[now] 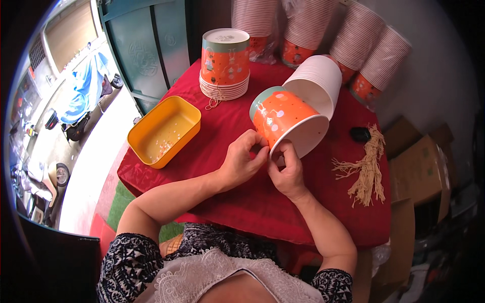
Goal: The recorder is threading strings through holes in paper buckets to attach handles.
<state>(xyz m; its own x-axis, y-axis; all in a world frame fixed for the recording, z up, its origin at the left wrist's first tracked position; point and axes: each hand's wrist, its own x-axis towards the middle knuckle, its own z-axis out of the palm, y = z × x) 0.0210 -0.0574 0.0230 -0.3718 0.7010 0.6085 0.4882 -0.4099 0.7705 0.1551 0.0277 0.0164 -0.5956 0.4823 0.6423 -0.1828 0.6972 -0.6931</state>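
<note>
Left hand: the left hand (241, 160) sits at the rim of the orange paper bucket (283, 121), its fingers (255, 140) curled closed and pinching the rim edge.
Right hand: the right hand (288, 171) is just beside the left one, its fingers (289, 149) bent and closed on the same rim from below.
Bucket in hand: one orange paper bucket with a teal band and small pale dots, lying on its side on the desk, its white mouth facing the person; both hands touch it at the lower rim.
Nested stack: one stack of white-sided buckets (316, 83) lies on its side just behind the held bucket, touching it.
Upside-down stack: one short stack of orange buckets (225, 63) stands bottom-up at the far left of the desk, with a loop of pale string (213, 102) at its foot.
Tall stacks: four long stacks of buckets (353, 38) lean against the wall at the far edge.
Tray: one yellow plastic tray (164, 130) near the left edge, well apart from the hands, with small pale bits in it.
String bundle: one bundle of tan strings (369, 164) right of the hands, beside one small black object (360, 134).
Desk: one desk (242, 202) under a red cloth.
Boxes: cardboard boxes (422, 169) at the right; count unclear.
</note>
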